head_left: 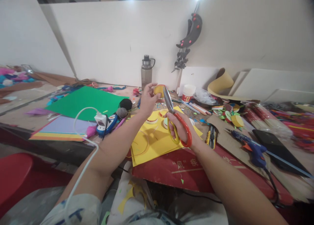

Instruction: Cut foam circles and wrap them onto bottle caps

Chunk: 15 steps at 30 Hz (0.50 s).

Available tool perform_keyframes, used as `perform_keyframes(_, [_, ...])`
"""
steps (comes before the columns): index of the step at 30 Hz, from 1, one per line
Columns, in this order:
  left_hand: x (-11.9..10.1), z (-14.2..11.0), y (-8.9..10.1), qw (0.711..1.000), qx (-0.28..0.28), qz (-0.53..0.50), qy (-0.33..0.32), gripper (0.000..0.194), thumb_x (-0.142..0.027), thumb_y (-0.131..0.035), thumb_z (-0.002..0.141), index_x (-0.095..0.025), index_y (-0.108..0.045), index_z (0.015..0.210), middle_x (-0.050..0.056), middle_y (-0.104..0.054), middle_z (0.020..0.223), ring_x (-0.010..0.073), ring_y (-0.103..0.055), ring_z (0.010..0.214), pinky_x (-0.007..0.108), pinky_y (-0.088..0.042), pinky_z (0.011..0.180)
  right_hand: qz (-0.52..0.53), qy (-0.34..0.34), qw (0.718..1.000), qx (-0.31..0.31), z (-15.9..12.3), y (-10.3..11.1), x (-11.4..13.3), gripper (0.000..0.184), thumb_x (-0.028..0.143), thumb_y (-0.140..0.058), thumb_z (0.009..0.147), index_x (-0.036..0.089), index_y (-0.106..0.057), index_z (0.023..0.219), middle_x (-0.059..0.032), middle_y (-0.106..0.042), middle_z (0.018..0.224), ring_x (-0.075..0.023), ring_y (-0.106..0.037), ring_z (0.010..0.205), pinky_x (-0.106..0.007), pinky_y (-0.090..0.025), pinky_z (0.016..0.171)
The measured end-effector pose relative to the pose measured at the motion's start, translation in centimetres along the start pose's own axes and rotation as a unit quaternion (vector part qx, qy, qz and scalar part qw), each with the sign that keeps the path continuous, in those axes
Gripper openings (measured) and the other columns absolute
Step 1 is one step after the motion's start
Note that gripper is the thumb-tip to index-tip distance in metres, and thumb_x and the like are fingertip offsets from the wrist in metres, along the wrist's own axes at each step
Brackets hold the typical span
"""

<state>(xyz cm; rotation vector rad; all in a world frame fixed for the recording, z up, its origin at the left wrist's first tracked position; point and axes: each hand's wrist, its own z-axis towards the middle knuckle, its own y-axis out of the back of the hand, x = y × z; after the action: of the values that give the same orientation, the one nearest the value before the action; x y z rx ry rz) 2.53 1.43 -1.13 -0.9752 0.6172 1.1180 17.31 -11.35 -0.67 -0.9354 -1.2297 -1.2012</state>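
Note:
My left hand pinches a small round yellow disc, raised above the table. My right hand is wrapped round the handles of a pair of scissors, one loop red and the other yellow. The scissor blades point up, close beside the disc, and look closed. Beneath both hands lie yellow sheets with curved outlines on them. Small round pieces with pale tops rest on the sheets, partly hidden by my right hand.
A green sheet, a power adapter and a white cable lie left. A bottle and paper cup stand behind. Rightward are a utility knife, a glue gun and a black phone. Yellow scraps lie on my lap.

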Motion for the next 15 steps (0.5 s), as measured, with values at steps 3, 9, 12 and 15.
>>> perform_keyframes(3, [-0.2,-0.1,-0.2,1.000,-0.012,-0.018,0.019,0.056,-0.017,-0.080,0.069,-0.023,-0.059,0.121,0.003,-0.074,0.102,0.0150,-0.073,0.081,0.024,-0.062,0.065,0.020,0.007,1.000,0.001,0.1,0.1,-0.2,0.046,0.068,-0.065,0.087,0.023,-0.053,0.088,0.0090,-0.049,0.054,-0.0095,-0.047,0.038,-0.021,-0.038,0.035])
perform_keyframes(9, [-0.8,-0.3,-0.7,0.992,-0.037,-0.083,0.085,0.049,-0.012,-0.078,0.069,-0.023,-0.058,0.112,0.002,-0.072,0.101,0.0138,-0.073,0.078,0.024,-0.062,0.064,0.045,0.004,0.999,-0.007,0.3,0.3,-0.3,0.047,0.066,-0.065,0.088,0.020,-0.057,0.092,0.0079,-0.051,0.055,-0.0098,-0.048,0.039,-0.022,-0.040,0.036])
perform_keyframes(12, [-1.1,-0.4,-0.9,0.988,-0.051,-0.095,0.112,0.047,-0.009,-0.076,0.069,-0.023,-0.057,0.108,-0.001,-0.071,0.094,0.0126,-0.072,0.076,0.022,-0.060,0.062,0.045,-0.004,0.999,-0.008,0.3,0.4,-0.3,0.048,0.067,-0.066,0.087,0.020,-0.057,0.093,0.0078,-0.051,0.056,-0.0098,-0.048,0.039,-0.022,-0.040,0.036])
perform_keyframes(15, [-1.1,-0.4,-0.9,0.988,-0.058,-0.081,0.117,0.046,-0.008,-0.075,0.069,-0.024,-0.056,0.108,-0.003,-0.070,0.089,0.0114,-0.070,0.071,0.020,-0.058,0.057,0.043,-0.009,0.999,-0.005,0.3,0.3,-0.3,0.049,0.069,-0.066,0.085,0.021,-0.057,0.093,0.0080,-0.051,0.056,-0.0100,-0.048,0.039,-0.022,-0.039,0.035])
